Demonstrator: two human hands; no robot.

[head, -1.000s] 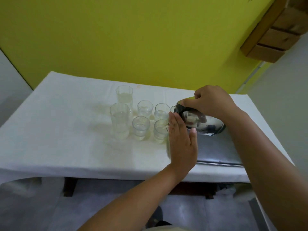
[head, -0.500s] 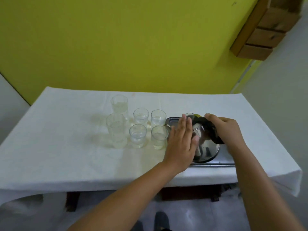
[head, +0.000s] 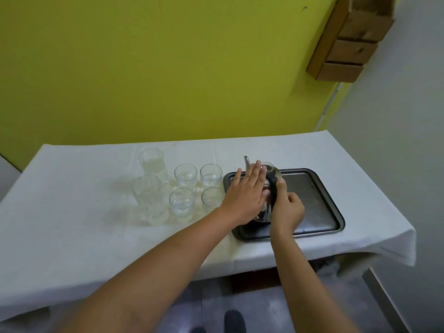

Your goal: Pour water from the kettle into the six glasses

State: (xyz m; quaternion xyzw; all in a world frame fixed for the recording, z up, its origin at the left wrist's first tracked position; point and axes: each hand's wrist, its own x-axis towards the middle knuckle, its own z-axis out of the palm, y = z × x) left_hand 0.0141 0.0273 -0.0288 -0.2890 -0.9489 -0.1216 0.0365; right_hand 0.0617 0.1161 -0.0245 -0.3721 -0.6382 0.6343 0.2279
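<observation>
The steel kettle (head: 271, 173) stands upright on the dark metal tray (head: 312, 203), mostly hidden by my hands. My right hand (head: 287, 211) grips its black handle. My left hand (head: 246, 195) lies flat with fingers straight against the kettle's left side. Several clear glasses stand in a cluster left of the tray, each holding some water: two tall ones (head: 151, 200) (head: 152, 164) and four short ones, such as the front one (head: 181, 204) and the back right one (head: 211, 175).
The table wears a white cloth (head: 72, 236); its front edge runs below my forearms and its right end drops off past the tray. A yellow wall stands behind. A wooden shelf (head: 350, 42) hangs at the upper right. My shoes show on the grey floor.
The kettle went from tilted over the glasses to upright on the tray. My right hand shifted from the top of the kettle to its handle. My left hand stayed against its side.
</observation>
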